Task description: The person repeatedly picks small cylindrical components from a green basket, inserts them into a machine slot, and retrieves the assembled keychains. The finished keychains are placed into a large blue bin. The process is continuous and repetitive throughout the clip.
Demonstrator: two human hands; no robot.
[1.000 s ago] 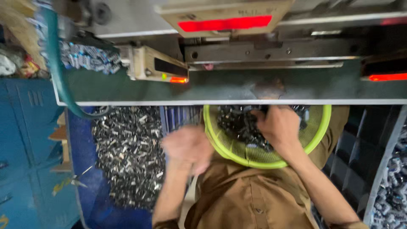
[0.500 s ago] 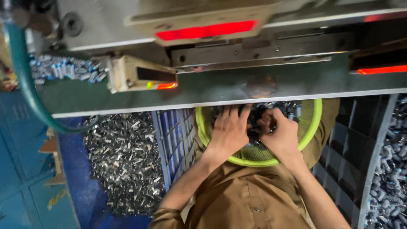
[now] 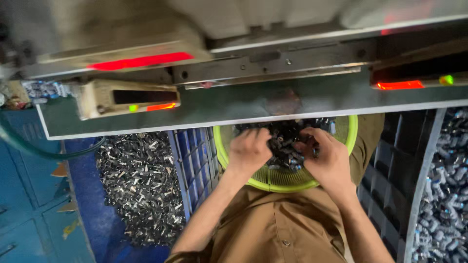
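Heaped metal parts (image 3: 139, 187), small and silvery, filled a blue bin (image 3: 105, 229) at the far left, below the edge of the grey-green surface (image 3: 234, 104). A cream control box (image 3: 127, 99) with lit red and green indicators sat on that surface, and a blue slatted crate (image 3: 195, 163) stood between the bin and the worker's lap. The left hand (image 3: 248, 152) lay inside the yellow-green mesh basket (image 3: 273, 180), its fingers (image 3: 257, 138) curled downward into the dark small parts (image 3: 287, 141) piled there; whether they enclosed any pieces could not be told, since the fingertips were buried. The right hand (image 3: 327, 158) lay just beside it in the same basket, fingers (image 3: 308, 146) bent narrowly into the pile and apparently pinching several pieces. The basket rested on the lap, against the brown shirt (image 3: 282, 229), its far rim tucked under the surface edge. Judged from this arrangement, the gathering of parts was at an early stage: the basket pile remained substantial, and no piece was seen lifted clear or set on the surface. A further bin of silvery parts (image 3: 446, 195) stood at the far right.
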